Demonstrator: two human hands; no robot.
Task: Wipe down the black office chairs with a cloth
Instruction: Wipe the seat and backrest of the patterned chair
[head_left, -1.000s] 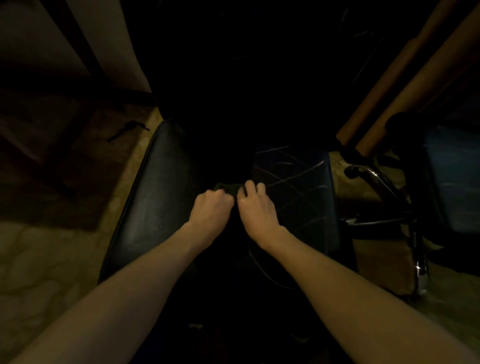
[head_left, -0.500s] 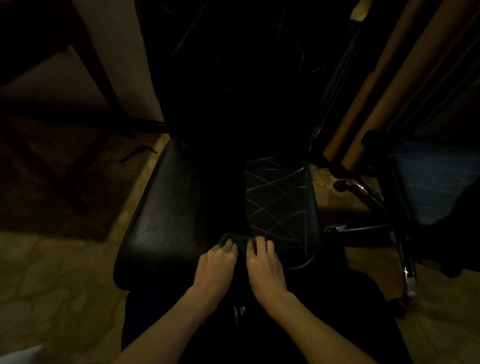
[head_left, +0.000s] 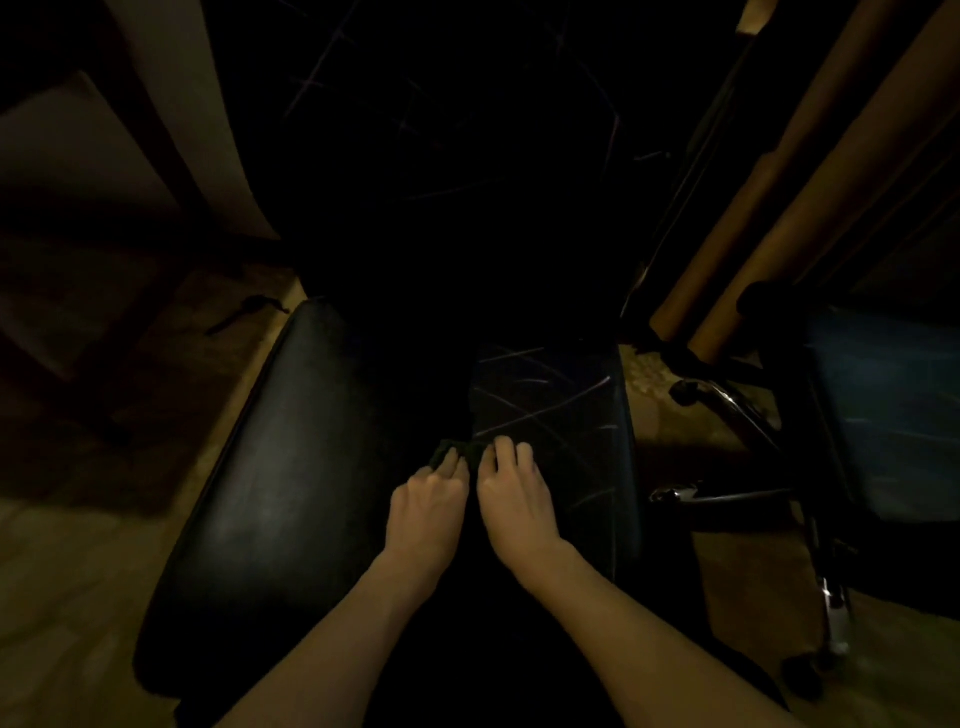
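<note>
Cloth (head_left: 457, 451) mostly under fingers (head_left: 506, 457).

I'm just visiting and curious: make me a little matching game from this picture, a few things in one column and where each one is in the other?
Things:
1. cloth
2. black chair seat
3. cardboard tubes
4. metal chair base

Places:
a. leaning upright at the far right
b. on the floor right of the seat
c. under both hands' fingers
d. middle of the view, below the hands

Pairs: 1-c, 2-d, 3-a, 4-b
</note>
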